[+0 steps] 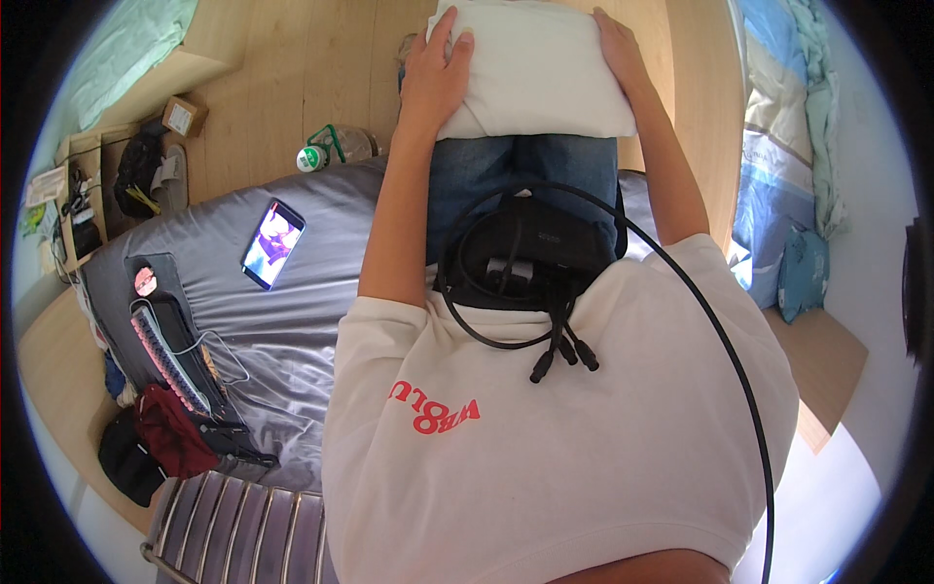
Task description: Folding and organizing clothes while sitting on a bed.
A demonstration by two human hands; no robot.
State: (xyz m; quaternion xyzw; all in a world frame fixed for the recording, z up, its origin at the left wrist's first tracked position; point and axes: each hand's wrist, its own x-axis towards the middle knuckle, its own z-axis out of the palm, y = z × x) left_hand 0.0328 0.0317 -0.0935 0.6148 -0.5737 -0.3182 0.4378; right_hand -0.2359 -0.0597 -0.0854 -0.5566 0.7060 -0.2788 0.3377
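A folded white cloth (540,78), thick and soft like a small cushion, lies across my lap over blue jeans. My left hand (443,78) holds its left side, the thumb on top and the fingers stretched along the edge. On the opposite side, my right hand (623,49) grips the right edge; some of its fingers are hidden. A black pouch (530,248) with black cables (564,346) rests at my waist, touched by neither hand.
Left of me on the grey bed sheet (282,350) lie a lit phone (273,245) and a keyboard (170,355). A clear bottle with a green handle (336,146) is on the wooden floor (292,68). Metal rails (243,516) stand at the lower left. A black cable (720,341) runs over my shirt.
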